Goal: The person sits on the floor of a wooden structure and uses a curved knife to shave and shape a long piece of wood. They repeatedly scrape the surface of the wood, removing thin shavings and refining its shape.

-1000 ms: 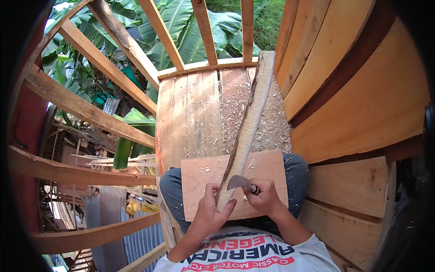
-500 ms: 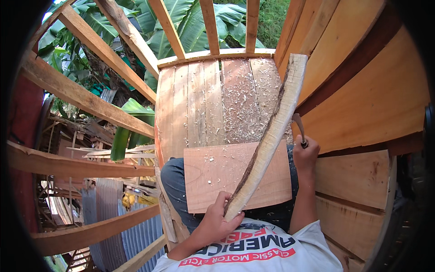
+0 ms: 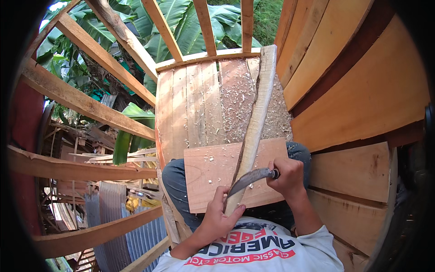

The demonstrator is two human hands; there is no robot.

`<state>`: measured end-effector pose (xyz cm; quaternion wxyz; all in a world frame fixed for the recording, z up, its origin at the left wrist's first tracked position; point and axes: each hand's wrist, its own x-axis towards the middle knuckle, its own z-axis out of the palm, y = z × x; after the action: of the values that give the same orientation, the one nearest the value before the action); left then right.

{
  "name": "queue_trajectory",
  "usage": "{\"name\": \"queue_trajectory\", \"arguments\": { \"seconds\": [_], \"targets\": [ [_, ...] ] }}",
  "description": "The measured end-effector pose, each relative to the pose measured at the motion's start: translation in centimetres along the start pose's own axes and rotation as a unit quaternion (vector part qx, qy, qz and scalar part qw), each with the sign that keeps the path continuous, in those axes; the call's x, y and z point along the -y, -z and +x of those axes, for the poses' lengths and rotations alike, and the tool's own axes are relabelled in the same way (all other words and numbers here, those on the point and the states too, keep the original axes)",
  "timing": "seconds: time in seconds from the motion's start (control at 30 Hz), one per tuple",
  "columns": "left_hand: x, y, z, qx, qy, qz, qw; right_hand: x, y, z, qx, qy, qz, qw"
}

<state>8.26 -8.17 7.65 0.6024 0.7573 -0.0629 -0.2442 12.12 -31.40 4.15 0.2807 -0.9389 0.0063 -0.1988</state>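
Note:
A long, pale strip of wood (image 3: 254, 122) with dark bark along its left edge slants up and away from my lap. My left hand (image 3: 218, 216) grips its near end between thumb and fingers. My right hand (image 3: 286, 177) is closed round the dark handle of a curved knife (image 3: 249, 178). The blade points left and lies across the strip, just above my left fingers; its tip is close to the left edge. Under the strip, a flat reddish board (image 3: 206, 170) rests over my thighs, with a few small chips on it.
Wood shavings (image 3: 238, 97) litter the plank floor (image 3: 181, 109) ahead. Timber rails (image 3: 86, 97) stand along the left and far sides. A plank wall (image 3: 358, 95) rises close on my right. Banana leaves (image 3: 181, 31) and corrugated sheets (image 3: 113, 208) lie beyond the rails.
My right hand has brought the knife from beside the strip's upper half down and toward me, onto its near end. The strip's far end has swung left. My left hand keeps its hold.

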Motion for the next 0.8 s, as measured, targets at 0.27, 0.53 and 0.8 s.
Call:
{"name": "queue_trajectory", "arguments": {
  "seconds": [0.27,0.53,0.8],
  "targets": [
    [-0.3,-0.4,-1.0,0.004,0.060,-0.055,0.997,0.4,0.2,-1.7,0.053,0.012,0.026,0.998],
    [-2.3,-0.7,-0.9,0.021,0.070,-0.021,0.997,-0.6,0.2,-0.7,-0.044,0.058,0.004,0.997],
    [-1.3,-1.4,-1.8,0.054,0.020,-0.005,0.998,-3.8,1.3,1.4,-0.045,-0.238,0.105,0.965]
  ]
}}
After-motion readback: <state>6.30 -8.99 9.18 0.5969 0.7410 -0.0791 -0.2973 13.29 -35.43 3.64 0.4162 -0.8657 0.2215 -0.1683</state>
